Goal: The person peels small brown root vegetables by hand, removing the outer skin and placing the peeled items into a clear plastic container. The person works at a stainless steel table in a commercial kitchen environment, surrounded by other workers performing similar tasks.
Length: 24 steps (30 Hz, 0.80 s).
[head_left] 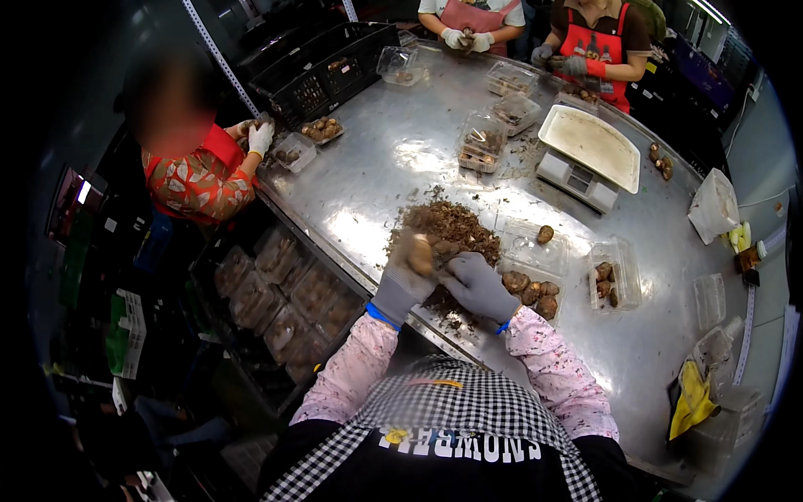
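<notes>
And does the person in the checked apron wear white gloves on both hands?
No, the left hand and the right hand are both gloved in grey.

The tuber (421,256) in my left grip (403,286) is blurred, and I cannot make out my right grip's (480,286) fingertips. The top edge cuts off 2 far co-workers' (599,50) heads. The left crate's (238,368) boxes (288,330) show dim, unclear contents.

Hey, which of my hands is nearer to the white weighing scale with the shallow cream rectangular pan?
Right. Your grey-gloved right hand is nearer, on your side of the scale and left of it; your grey-gloved left hand is farther left.
</notes>
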Tool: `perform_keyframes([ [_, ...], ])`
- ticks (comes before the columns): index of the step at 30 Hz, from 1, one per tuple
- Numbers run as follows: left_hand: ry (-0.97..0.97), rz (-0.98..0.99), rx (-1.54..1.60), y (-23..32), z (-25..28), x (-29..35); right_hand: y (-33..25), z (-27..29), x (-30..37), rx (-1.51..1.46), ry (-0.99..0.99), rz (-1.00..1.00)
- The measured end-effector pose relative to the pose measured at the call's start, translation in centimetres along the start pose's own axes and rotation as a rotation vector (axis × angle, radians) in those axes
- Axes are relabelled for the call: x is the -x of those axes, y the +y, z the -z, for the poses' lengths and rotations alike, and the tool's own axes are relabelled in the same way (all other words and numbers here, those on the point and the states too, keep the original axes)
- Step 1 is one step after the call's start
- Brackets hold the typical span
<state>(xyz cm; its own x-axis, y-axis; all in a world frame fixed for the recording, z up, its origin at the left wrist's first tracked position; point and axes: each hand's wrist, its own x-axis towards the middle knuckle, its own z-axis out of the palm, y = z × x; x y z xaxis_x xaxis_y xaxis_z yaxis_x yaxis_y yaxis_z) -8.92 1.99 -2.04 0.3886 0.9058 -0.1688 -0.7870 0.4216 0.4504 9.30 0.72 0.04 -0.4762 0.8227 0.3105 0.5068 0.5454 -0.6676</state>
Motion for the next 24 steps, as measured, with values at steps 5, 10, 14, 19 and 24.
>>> perform_keyframes([
  [5, 0.112, -0.063, 0.145, 0.2, -2.7, 0.1, 0.8, -0.9, 1.1, -0.036, 0.221, -0.248],
  [10, 0.117, 0.001, 0.028, -2.0, 0.1, -1.6, -1.4, -0.1, 0.4, -0.151, 0.024, -0.231],
  [14, 0.229, -0.085, -0.073, -2.8, -1.6, -1.9, 0.2, -0.8, 2.0, 0.241, 0.027, -0.119],
  [19, 0.138, -0.19, -0.344, -4.0, -1.5, -2.3, -0.9, 1.5, 4.9, 0.154, 0.212, -0.34],
  [24, -0.134, 0.192, -0.288, -9.0, -3.9, -0.6, -1.9, 3.3, 6.5, -0.207, 0.152, -0.683],
])
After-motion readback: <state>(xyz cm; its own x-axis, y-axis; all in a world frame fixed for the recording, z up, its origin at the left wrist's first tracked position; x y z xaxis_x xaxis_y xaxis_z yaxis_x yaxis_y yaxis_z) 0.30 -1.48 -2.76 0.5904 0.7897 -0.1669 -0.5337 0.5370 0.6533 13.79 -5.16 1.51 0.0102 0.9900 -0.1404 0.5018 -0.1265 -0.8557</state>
